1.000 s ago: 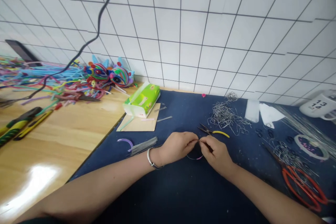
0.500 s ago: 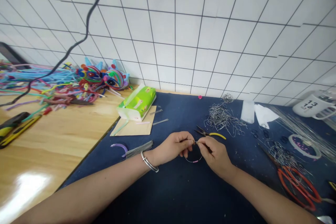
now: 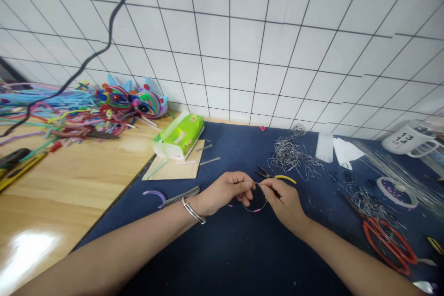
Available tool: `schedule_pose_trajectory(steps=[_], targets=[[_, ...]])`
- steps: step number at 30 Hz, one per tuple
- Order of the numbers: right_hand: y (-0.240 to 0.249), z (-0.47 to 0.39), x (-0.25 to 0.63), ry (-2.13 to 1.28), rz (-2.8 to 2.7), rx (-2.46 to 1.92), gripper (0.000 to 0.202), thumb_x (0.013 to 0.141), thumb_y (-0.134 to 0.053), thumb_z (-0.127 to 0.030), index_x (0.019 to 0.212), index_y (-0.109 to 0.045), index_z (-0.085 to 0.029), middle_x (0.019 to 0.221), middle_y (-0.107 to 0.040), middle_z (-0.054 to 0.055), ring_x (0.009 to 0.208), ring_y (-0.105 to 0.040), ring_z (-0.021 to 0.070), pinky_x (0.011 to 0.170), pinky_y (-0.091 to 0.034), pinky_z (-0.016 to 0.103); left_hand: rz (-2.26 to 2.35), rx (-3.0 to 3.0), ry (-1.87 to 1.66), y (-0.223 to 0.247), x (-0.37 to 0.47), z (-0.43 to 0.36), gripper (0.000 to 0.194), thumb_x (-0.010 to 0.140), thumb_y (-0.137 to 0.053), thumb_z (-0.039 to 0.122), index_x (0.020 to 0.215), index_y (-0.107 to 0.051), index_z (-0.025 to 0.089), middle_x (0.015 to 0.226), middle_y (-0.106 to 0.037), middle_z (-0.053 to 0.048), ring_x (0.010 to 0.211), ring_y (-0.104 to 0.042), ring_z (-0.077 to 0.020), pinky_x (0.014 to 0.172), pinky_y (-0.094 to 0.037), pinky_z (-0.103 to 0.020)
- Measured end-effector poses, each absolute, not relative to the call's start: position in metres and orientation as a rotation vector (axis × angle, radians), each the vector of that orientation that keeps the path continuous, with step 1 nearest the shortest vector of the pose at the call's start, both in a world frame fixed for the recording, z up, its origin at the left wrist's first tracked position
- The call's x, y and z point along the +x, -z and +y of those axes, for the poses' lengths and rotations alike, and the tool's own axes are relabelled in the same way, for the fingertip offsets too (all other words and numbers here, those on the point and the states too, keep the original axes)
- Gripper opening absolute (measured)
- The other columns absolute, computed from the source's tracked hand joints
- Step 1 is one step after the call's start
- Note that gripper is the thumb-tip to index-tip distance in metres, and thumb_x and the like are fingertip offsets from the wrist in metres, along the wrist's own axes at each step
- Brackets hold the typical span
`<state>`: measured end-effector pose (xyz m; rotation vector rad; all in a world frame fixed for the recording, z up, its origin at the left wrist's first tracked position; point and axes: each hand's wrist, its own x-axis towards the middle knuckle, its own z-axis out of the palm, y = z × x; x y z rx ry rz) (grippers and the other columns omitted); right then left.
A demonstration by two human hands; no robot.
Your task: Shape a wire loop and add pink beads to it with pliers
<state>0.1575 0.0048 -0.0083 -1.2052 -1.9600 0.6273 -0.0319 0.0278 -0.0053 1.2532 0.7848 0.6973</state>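
Note:
A thin wire loop with small pink beads (image 3: 256,210) hangs between my two hands above the dark blue cloth (image 3: 222,254). My left hand (image 3: 236,190), with a silver bangle at the wrist, pinches one part of the wire between thumb and forefinger. Just right of it, my right hand (image 3: 281,198) pinches the wire too, fingertips close together. Behind the left fingers another beaded stretch shows at the left; the rest there is hidden. Pliers with a yellow handle (image 3: 285,178) lie just beyond the right hand.
Tangled wire scraps (image 3: 291,155), orange-handled scissors (image 3: 388,245), a bead dish (image 3: 397,193) and a white mug (image 3: 409,138) are on the right. A green tissue pack (image 3: 180,134), purple curved piece (image 3: 156,195) and wire bundle (image 3: 182,195) lie left. Pipe cleaners (image 3: 58,101) cover the wooden table's back.
The view has shifted slightly, so things sit a little further left. Both hands keep their pinch on the wire, and a second beaded stretch now shows below the left hand.

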Motion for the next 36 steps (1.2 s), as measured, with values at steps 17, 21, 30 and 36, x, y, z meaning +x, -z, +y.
schedule_pose_trajectory(steps=[17,21,30,36], targets=[[0.009,0.006,0.157,-0.627,-1.961,-1.216,0.017,0.086,-0.044,-0.025,0.087,-0.060,-0.020,0.076,-0.061,0.001,0.070,-0.056,0.0132,0.067,-0.043,0.025,0.970,1.415,-0.697,0.012,-0.031,0.030,0.023,0.084,-0.046,0.034,0.085,-0.056,0.013,0.071,-0.061,-0.001,0.056,-0.059,-0.0089,0.052,-0.043,-0.020],[0.010,0.007,0.157,-0.609,-1.971,-1.208,0.016,0.085,-0.045,-0.024,0.088,-0.061,-0.020,0.078,-0.061,0.001,0.071,-0.057,0.0132,0.066,-0.044,0.025,0.995,1.568,-0.710,0.009,-0.031,0.029,0.021,0.084,-0.046,0.032,0.085,-0.057,0.014,0.074,-0.061,-0.002,0.063,-0.060,-0.0107,0.056,-0.045,-0.021],[0.009,0.003,0.153,-0.614,-2.019,-1.151,0.015,0.083,-0.046,-0.019,0.085,-0.060,-0.021,0.075,-0.060,0.000,0.068,-0.055,0.0121,0.066,-0.043,0.024,0.972,1.621,-0.722,0.003,-0.028,0.023,0.017,0.083,-0.047,0.027,0.082,-0.058,0.014,0.070,-0.058,0.000,0.062,-0.056,-0.0098,0.057,-0.044,-0.020],[0.009,0.001,0.153,-0.605,-2.011,-1.180,0.012,0.081,-0.047,-0.019,0.080,-0.059,-0.020,0.070,-0.057,0.000,0.064,-0.053,0.0118,0.062,-0.041,0.023,0.948,1.631,-0.677,0.002,-0.026,0.021,0.016,0.082,-0.048,0.027,0.079,-0.057,0.014,0.067,-0.056,0.001,0.060,-0.056,-0.0095,0.057,-0.044,-0.020]])
